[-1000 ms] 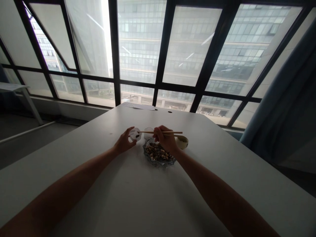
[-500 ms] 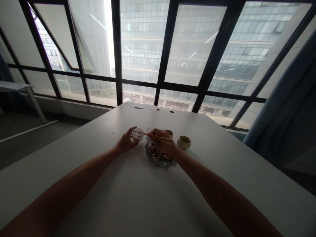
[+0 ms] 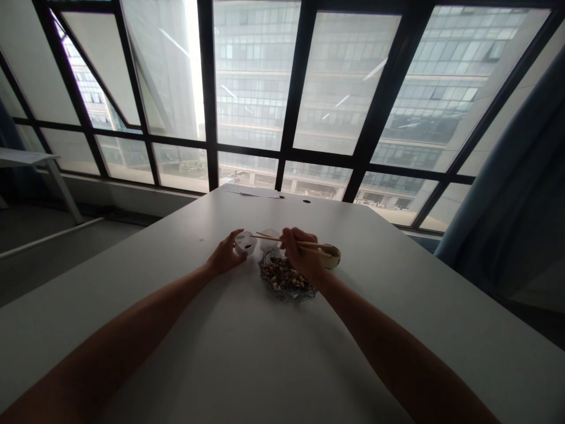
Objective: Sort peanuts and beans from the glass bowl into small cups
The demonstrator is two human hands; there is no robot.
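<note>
My left hand (image 3: 225, 254) is closed around the side of a small white cup (image 3: 245, 249), with a little dark piece lying inside it. My right hand (image 3: 304, 254) grips a pair of wooden chopsticks (image 3: 270, 237), their tips pointing left near the cup's right rim. Below that hand stands a clear glass bowl (image 3: 288, 294) with a scalloped edge, holding a mix of nuts and seeds (image 3: 282, 275). A second clear or whitish cup (image 3: 268, 238) is just behind the bowl. The right hand partly covers a pale yellow-green cup (image 3: 333, 257).
Everything stands on a large white table (image 3: 247, 353). Paper sheets (image 3: 253, 191) lie at its far end, near a dark round hole (image 3: 306, 201). Framed windows rise behind, and a blue curtain (image 3: 494, 194) hangs at the right.
My right hand has moved right with the chopsticks, drawing their tips back from inside the white cup. A dark piece now shows in that cup. The hand now hides the other yellow-green cup.
</note>
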